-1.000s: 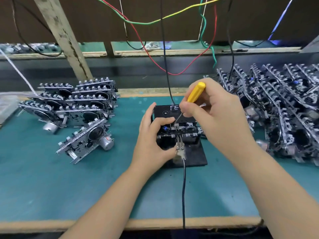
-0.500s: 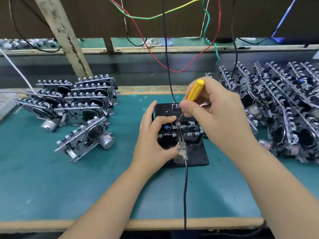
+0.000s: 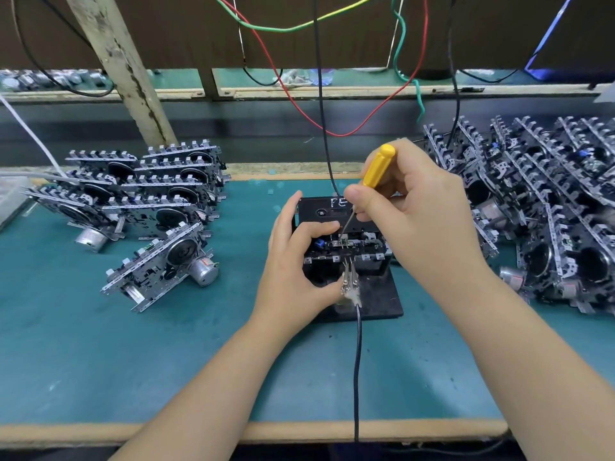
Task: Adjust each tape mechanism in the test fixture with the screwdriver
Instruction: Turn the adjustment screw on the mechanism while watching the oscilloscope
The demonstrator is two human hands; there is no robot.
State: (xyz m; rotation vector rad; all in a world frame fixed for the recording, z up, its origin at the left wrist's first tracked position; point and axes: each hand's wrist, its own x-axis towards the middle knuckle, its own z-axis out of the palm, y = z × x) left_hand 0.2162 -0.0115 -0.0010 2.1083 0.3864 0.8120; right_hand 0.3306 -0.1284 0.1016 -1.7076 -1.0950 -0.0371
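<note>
A black test fixture [image 3: 379,294] stands mid-table with a tape mechanism [image 3: 362,251] seated in it and a black cassette [image 3: 319,209] behind. My left hand [image 3: 296,261] grips the mechanism's left side, index finger curled over its top and thumb at the front by the metal clips [image 3: 349,282]. My right hand [image 3: 416,221] pinches a yellow-handled screwdriver [image 3: 377,166]; its thin shaft slants down to the mechanism's top middle. The tip's contact point is too small to make out.
A stack of tape mechanisms [image 3: 146,191] lies at the left, with one loose mechanism [image 3: 163,264] nearer the fixture. A large pile of mechanisms [image 3: 545,207] fills the right. A black cable [image 3: 357,367] runs from the clips over the front edge. Coloured wires [image 3: 299,104] hang above.
Both hands keep their hold. The screwdriver handle stays at the same tilt; any turning is too slight to tell. The view has shifted a little.
</note>
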